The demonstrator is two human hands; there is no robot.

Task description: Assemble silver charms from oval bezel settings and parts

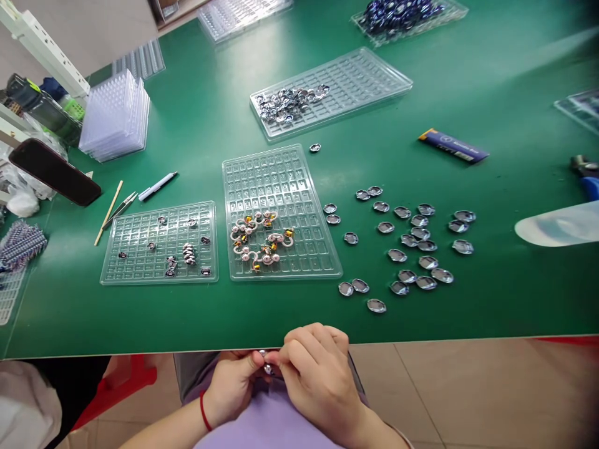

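Just below the table's front edge, my left hand (234,383) pinches a small shiny silver piece (268,368) between thumb and fingers. My right hand (321,374) meets it there, its fingertips closed on the same piece, mostly hidden by the fingers. Past the hands, a clear plastic tray (309,259) carries several pale curved pieces with silver and yellow beads (259,240). Left of it, another clear tray (133,249) holds a few small dark and silver stones and a stacked silver piece (188,254). Many oval silver stones (407,276) lie loose on the green table at right.
A clear tray (360,81) with piled silver stones sits farther back. Blue beads (402,12) fill a tray behind. A glue tube (453,146) lies at right; a pen (158,186), tweezers (120,207), wooden stick (108,212), phone (53,171) and stacked trays (115,118) are left.
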